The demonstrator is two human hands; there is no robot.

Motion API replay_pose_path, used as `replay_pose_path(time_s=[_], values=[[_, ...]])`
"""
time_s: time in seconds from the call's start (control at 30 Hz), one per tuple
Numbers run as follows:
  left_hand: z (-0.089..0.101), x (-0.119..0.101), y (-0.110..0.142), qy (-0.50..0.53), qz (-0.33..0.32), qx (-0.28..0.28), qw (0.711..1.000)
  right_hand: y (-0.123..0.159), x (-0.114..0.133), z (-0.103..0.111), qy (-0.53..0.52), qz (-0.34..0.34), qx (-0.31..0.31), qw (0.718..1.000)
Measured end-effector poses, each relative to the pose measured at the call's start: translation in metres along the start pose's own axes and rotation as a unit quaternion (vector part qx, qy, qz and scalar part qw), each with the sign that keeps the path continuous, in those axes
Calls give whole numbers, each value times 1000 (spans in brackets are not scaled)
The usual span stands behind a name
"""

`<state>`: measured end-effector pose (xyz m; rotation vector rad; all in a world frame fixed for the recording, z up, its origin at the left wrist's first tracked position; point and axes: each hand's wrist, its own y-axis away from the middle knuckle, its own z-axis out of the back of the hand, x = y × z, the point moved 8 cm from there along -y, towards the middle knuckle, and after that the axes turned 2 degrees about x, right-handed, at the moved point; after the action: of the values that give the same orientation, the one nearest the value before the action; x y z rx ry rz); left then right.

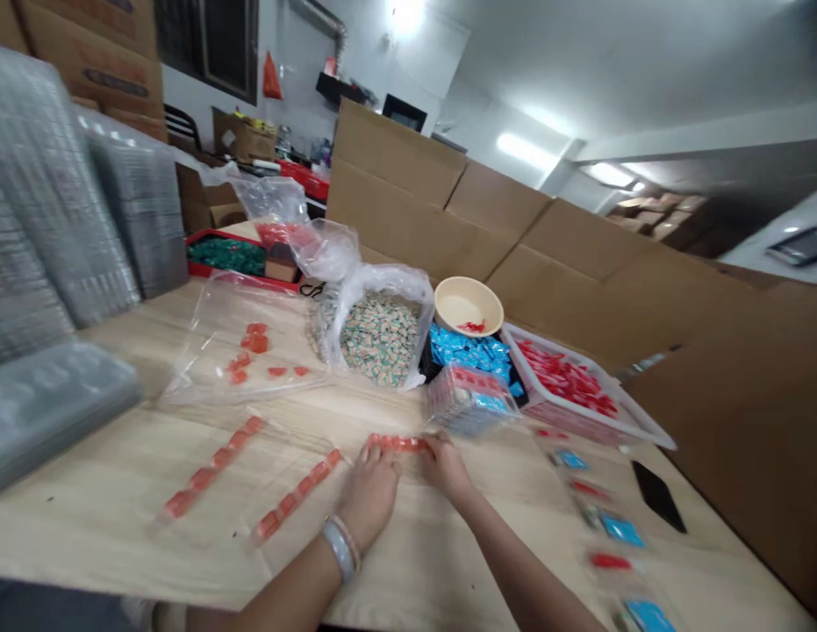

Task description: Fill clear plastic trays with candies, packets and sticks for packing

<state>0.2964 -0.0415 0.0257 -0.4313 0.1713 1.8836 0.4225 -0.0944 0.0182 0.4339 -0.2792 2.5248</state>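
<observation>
Orange-red row (398,444): flat on wood-grain table (408,562), held at both ends, which keeps it straight.
Left hand (372,493): fingers together over left end; thumb hidden, pinch cannot be told.
Right hand (447,470): fingertips pinching right end.

Strip (401,444) before bag (418,294), bowl (461,301) right of bag, basket (553,411) farther right

A bright white tubular light (526,151) is glowing overhead; a dark rectangular window (211,39) is interrupting the white wall (408,70); a pale wood-grained table (105,535) is standing below.
</observation>
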Motion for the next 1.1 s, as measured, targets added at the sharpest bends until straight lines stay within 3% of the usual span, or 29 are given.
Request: replay_pose_path(time_s=[0.2, 0.4, 0.57, 0.67, 0.77, 0.87, 0.93, 1.0, 1.03, 1.1], values=[[-10, -37, 20, 23, -85, 33, 996, 68, -18, 11, -53, -11, -51, 997], [-25, -42, 26, 21, -117, 4, 993, 97, -26, 23, -86, -64, -122, 987], [-1, -58, 12, 158, -164, -72, 971, 157, -58, 66, -213, -117, -159, 957], [15, -97, -1, 300, -149, -31, 942, 199, -97, 77, -380, -230, -174, 879], [13, -159, -11, 435, -114, 29, 893, 225, -123, 79, -553, -294, -207, 751], [-15, -226, -19, 588, -66, 83, 802, 236, -137, 87, -705, -280, -246, 603], [-43, -265, -23, 675, -25, 113, 729, 246, -155, 99, -748, -267, -277, 540], [-72, -298, -26, 705, -2, 158, 691, 263, -186, 118, -745, -269, -307, 528], [-84, -310, -29, 700, 1, 181, 691, 273, -206, 129, -731, -273, -315, 541], [-100, -324, -40, 667, 13, 206, 716, 288, -248, 157, -689, -281, -297, 599]])
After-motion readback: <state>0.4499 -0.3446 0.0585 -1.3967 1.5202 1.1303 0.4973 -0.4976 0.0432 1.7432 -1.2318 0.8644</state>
